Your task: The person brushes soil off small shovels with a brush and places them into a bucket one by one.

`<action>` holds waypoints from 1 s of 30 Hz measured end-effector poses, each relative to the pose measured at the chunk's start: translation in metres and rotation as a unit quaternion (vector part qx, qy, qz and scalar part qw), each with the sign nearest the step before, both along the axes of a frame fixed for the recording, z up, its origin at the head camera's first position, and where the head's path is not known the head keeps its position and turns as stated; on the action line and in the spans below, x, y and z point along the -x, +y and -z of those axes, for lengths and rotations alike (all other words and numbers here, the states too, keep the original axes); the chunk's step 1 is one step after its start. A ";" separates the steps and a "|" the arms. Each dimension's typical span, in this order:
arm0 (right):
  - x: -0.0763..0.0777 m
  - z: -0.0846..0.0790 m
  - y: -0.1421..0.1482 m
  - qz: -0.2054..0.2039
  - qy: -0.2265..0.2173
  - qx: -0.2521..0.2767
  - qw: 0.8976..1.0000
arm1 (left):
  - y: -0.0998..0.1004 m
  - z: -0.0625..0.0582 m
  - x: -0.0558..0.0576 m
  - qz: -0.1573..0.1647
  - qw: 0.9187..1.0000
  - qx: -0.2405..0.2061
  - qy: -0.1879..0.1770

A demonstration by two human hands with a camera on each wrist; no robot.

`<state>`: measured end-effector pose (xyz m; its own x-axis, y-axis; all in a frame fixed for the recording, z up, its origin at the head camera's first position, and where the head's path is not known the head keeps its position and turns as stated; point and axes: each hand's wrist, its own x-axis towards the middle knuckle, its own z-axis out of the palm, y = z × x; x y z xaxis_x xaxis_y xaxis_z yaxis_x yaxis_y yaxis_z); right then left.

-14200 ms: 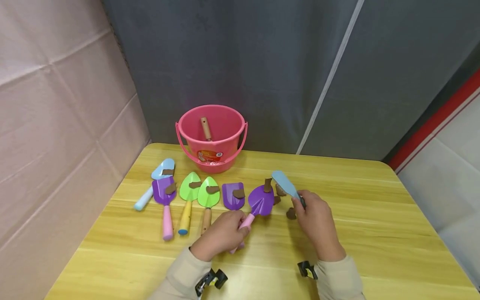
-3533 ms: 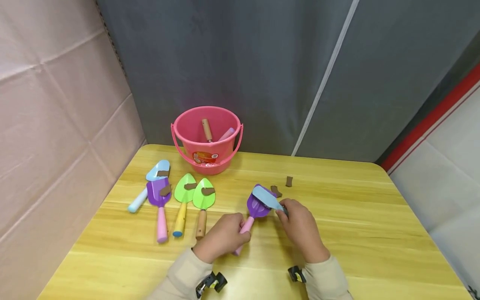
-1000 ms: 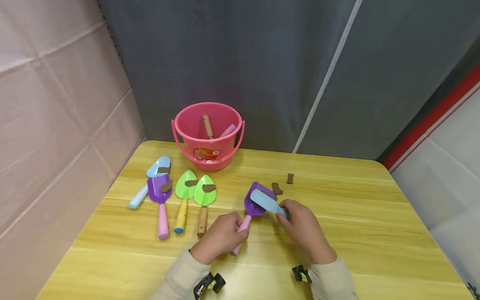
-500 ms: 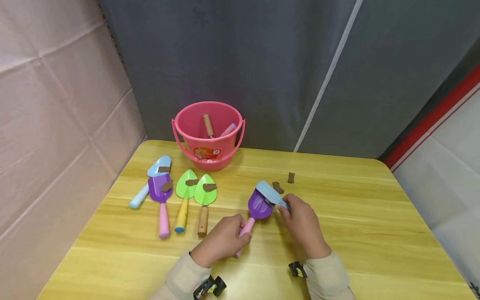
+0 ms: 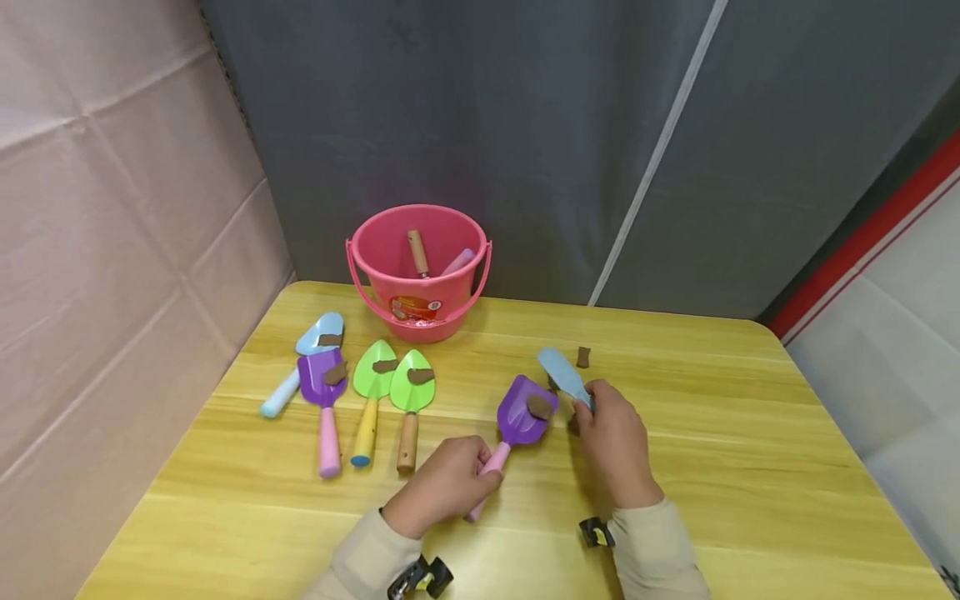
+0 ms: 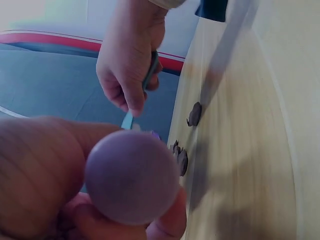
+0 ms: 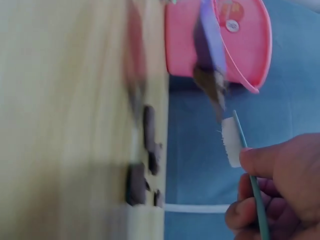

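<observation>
My left hand (image 5: 450, 477) grips the pink handle of a small purple square-bladed toy shovel (image 5: 512, 413); the handle's round end (image 6: 132, 177) fills much of the left wrist view. A flat brown piece (image 5: 539, 407) lies on the blade, which is tilted and raised over the table in the right wrist view. My right hand (image 5: 618, 440) pinches a light blue brush (image 5: 561, 369), its white bristles (image 7: 231, 142) close to the blade's tip. Several brown pieces (image 7: 149, 127) lie on the table below, some partly hidden by the brush and hand in the head view.
A pink bucket (image 5: 427, 312) at the back holds a wooden-handled tool (image 5: 417, 252) and a pink handle (image 5: 457, 262). On the left lie a light blue shovel (image 5: 281, 393), a purple shovel (image 5: 327, 442) and two green ones (image 5: 372, 379), each with a brown piece.
The brush has moved right off the blade, uncovering the brown piece on it. Since the oldest frame, the held shovel changed from round to square, and a pink handle now shows in the bucket.
</observation>
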<state>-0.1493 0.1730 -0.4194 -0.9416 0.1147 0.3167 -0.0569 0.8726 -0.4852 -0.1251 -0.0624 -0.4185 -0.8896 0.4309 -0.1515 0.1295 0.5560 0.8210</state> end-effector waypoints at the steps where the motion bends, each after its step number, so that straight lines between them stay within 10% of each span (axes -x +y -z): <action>1: -0.001 -0.001 0.002 0.003 0.003 0.002 1.000 | 0.000 0.000 0.000 -0.003 1.000 0.004 0.003; 10: -0.013 -0.011 -0.004 -0.123 -0.066 -0.009 0.990 | -0.002 -0.002 0.005 -0.029 0.999 0.019 0.004; 30: -0.007 -0.004 -0.014 -0.040 -0.019 -0.005 0.999 | -0.002 -0.007 0.001 0.010 1.000 -0.016 -0.006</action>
<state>-0.1423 0.1588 -0.4158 -0.9592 0.0352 0.2806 -0.1085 0.8703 -0.4804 -0.1263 -0.0644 -0.4118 -0.8785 0.4539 -0.1487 0.1300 0.5268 0.8400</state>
